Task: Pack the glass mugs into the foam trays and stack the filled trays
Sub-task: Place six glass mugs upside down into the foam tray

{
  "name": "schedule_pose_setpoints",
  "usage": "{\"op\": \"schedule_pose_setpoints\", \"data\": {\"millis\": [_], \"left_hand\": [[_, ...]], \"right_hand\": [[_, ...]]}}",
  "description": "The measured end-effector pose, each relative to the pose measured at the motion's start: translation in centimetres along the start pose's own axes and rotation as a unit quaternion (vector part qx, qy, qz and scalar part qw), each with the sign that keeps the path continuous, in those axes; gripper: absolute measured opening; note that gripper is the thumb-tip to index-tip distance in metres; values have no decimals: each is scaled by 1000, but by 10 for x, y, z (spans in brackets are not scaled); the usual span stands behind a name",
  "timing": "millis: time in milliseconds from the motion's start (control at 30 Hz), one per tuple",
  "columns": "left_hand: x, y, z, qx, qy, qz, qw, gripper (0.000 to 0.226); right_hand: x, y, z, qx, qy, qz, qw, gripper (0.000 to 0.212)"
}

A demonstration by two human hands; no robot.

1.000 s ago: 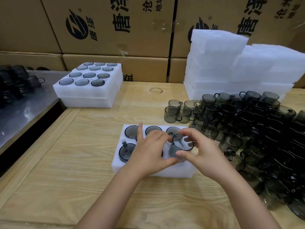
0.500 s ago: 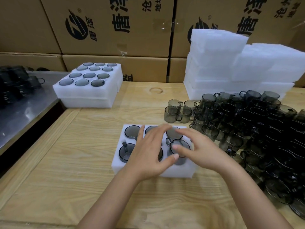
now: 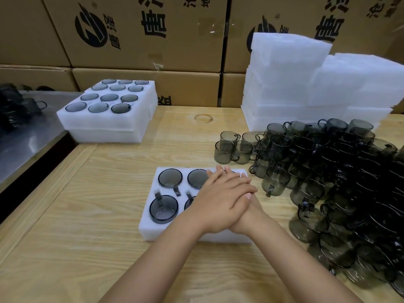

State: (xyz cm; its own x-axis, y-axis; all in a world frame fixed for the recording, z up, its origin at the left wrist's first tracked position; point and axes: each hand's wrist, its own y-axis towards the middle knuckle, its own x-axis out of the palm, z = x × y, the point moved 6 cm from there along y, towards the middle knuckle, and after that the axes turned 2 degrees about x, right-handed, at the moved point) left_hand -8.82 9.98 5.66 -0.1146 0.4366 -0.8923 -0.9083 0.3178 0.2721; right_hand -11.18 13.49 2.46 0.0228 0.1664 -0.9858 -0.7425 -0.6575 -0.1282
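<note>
A white foam tray (image 3: 150, 229) lies on the wooden table in front of me with smoky grey glass mugs (image 3: 170, 178) sunk into its holes. Both my hands rest flat on the tray's right part, one over the other. My left hand (image 3: 223, 200) is on top, my right hand (image 3: 250, 212) is under it, and neither holds anything. The mugs beneath them are hidden. Three mugs on the tray's left side show fully or in part. A big heap of loose mugs (image 3: 328, 182) fills the table to the right.
Filled foam trays (image 3: 105, 121) are stacked at the back left of the table. Empty foam trays (image 3: 306, 84) are piled at the back right. A steel table (image 3: 21, 145) with more mugs stands at the left. Cardboard boxes (image 3: 142, 40) wall off the back.
My right hand let go of the mug it set into the tray's front right hole. Both hands then came together and flattened, left over right, on the tray's right part.
</note>
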Motion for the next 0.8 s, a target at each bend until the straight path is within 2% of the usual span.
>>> {"op": "schedule_pose_setpoints", "data": {"millis": [133,233,367,467,533,567,600,633,667,700,733,800], "left_hand": [[0,0,3,5,38,9,999,54],[0,-2,3,-7,42,8,999,63],[-2,-7,-1,-61,70,22,995,61],[-8,-18,0,-96,91,57,990,72],[-7,-29,4,-94,92,64,989,76],[-6,-34,4,-87,89,59,990,76],[-4,-39,4,-83,87,51,991,75],[-2,-44,4,-83,93,38,992,76],[0,-48,3,-83,112,26,990,78],[0,-52,3,-80,136,10,987,79],[1,-55,3,-75,156,-9,985,80],[4,-61,2,-57,188,-32,980,80]], "right_hand": [[-3,-4,0,18,-6,8,1000,72],[-4,-4,-1,14,-11,6,1000,71],[-3,1,1,15,-40,6,999,72],[-1,1,3,20,-36,0,999,72],[-4,-2,2,24,7,32,999,67],[-9,-5,2,37,47,81,995,62],[-15,-12,6,68,139,166,974,53],[-19,-22,15,122,247,257,926,41],[-15,-34,26,183,345,331,859,32],[-4,-46,34,231,421,364,798,29],[10,-53,36,260,484,355,756,31],[36,-57,28,256,606,313,685,35]]}}
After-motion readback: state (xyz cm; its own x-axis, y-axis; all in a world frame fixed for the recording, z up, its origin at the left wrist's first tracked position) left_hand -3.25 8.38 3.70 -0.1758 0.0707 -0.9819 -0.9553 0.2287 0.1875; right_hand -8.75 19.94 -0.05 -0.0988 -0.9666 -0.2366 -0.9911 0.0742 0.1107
